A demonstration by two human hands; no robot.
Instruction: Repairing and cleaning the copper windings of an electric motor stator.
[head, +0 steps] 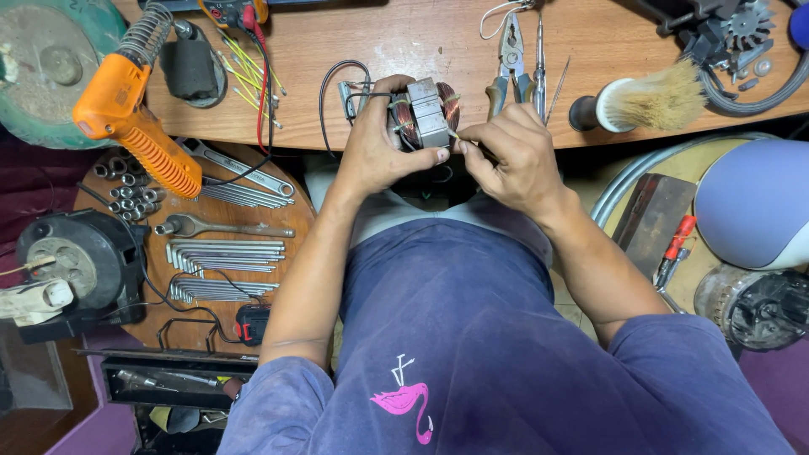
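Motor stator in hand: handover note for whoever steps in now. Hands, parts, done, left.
Left hand: grips the motor stator, a steel core with copper windings, above the wooden bench edge.
Right hand: fingertips pinch a thin yellowish strip at the stator's side.
Pliers and brush lie on the bench, right of the stator.
Done: windings in the core. Left: the strip is only partly in, as far as I can tell.

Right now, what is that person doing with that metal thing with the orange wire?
A person sits at a wooden workbench. The left hand holds a small motor stator wound with copper wire. The right hand pinches something thin at its side. Pliers, a brush and an orange soldering gun lie around it.
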